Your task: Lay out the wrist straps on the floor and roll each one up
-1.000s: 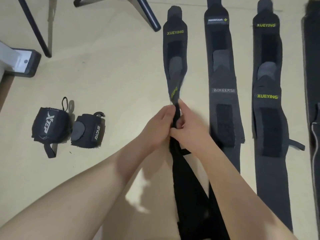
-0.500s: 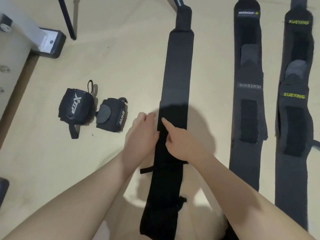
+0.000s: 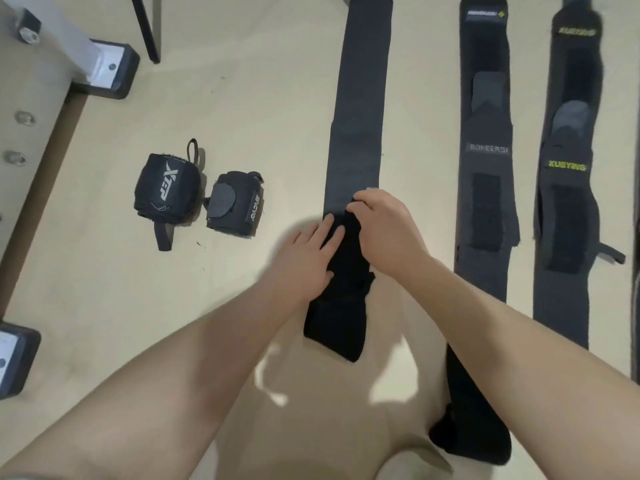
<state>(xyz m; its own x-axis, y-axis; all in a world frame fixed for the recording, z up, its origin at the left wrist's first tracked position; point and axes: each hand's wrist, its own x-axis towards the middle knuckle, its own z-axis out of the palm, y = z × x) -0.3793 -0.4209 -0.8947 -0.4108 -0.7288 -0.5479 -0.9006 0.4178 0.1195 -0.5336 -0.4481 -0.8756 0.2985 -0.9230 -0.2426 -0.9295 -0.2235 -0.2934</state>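
A long dark wrist strap (image 3: 360, 109) lies flat on the beige floor, plain side up, running from the top edge down to my hands. My left hand (image 3: 304, 258) rests flat on its near black part, fingers spread. My right hand (image 3: 384, 230) curls over the strap, fingertips pinching its surface. To the right lie two more flat straps, one marked BOKEERSI (image 3: 486, 147) and one marked XUEYING (image 3: 568, 168). Two rolled-up straps sit at the left: a larger black one (image 3: 166, 187) and a smaller one (image 3: 237, 206).
A grey metal frame with black feet (image 3: 107, 71) stands at the upper left, another foot (image 3: 14, 358) at the left edge. A thin black leg (image 3: 147, 32) comes down near the top. My bare knees fill the bottom of the view.
The strap, first twisted and pinched between both hands, now lies flat with its plain side up. My hands moved onto its near part; the view shifted left and closer.
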